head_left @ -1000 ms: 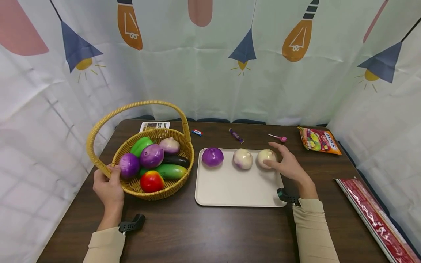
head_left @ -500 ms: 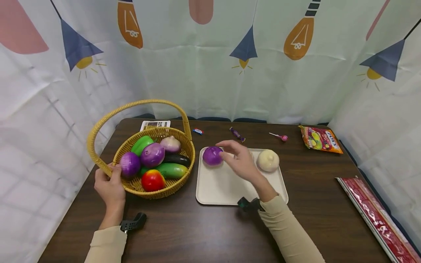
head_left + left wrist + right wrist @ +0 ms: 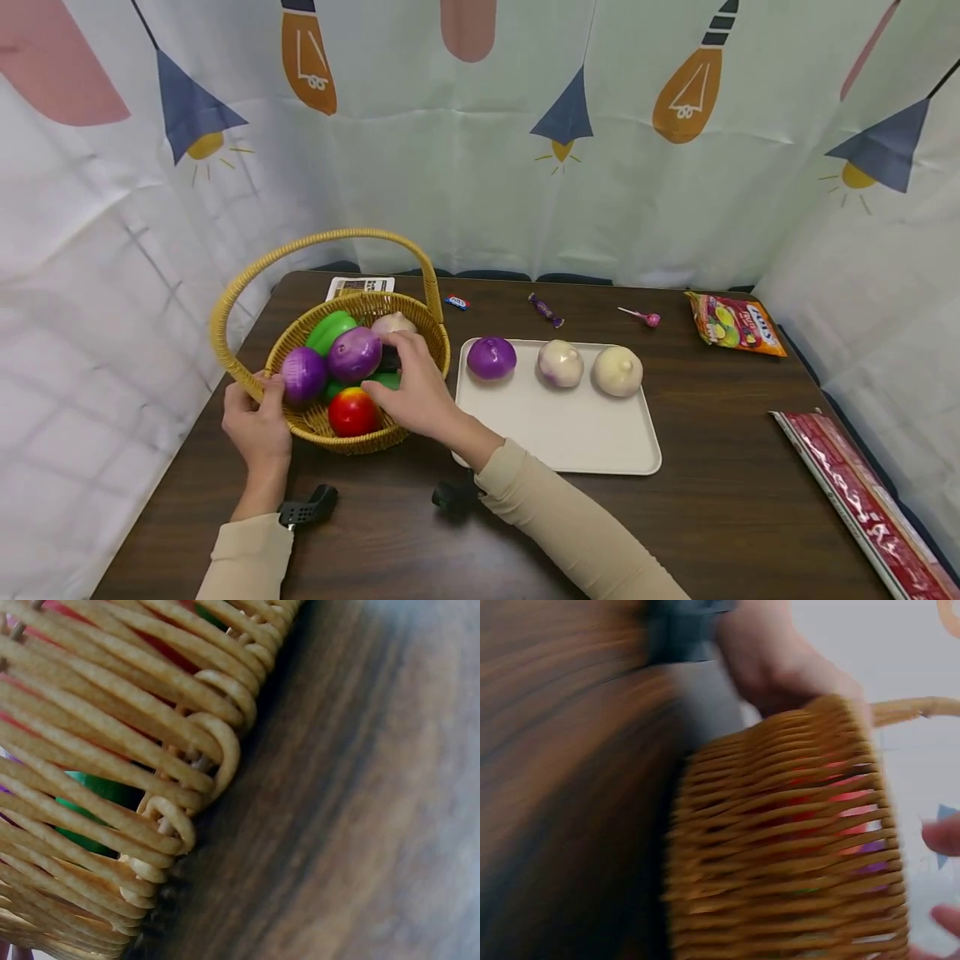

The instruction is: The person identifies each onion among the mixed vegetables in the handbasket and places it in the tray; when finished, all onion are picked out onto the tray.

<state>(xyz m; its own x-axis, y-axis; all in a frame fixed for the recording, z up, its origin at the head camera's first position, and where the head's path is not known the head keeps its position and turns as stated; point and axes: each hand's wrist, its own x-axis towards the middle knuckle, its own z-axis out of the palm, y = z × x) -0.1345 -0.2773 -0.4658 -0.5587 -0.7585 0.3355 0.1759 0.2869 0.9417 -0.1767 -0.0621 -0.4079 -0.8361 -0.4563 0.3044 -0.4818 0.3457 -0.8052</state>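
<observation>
A wicker basket (image 3: 438, 333) with a tall handle stands on the left of the dark wood table (image 3: 720, 500). It holds a red tomato (image 3: 351, 412), two purple onions (image 3: 303, 373), a green pepper (image 3: 330, 329) and a pale onion (image 3: 390, 323). My left hand (image 3: 258, 421) grips the basket's near-left rim. My right hand (image 3: 412, 385) reaches into the basket, its fingers spread over a dark eggplant and a green cucumber, mostly hiding them. A beige tray (image 3: 570, 433) to the right carries a purple onion (image 3: 491, 357), a white-purple one (image 3: 560, 363) and a white one (image 3: 617, 371). The right wrist view shows the basket wall (image 3: 780, 847), blurred.
Behind the tray lie a blue candy (image 3: 455, 302), a purple candy (image 3: 545, 309) and a pink lollipop (image 3: 641, 316). A snack bag (image 3: 733, 323) sits far right, a red package (image 3: 855, 500) along the right edge, and a printed card (image 3: 360, 287) behind the basket. Printed curtains enclose the table.
My right hand left the white onion on the tray, swept left across the tray, and now reaches into the basket. The left hand stayed on the rim.
</observation>
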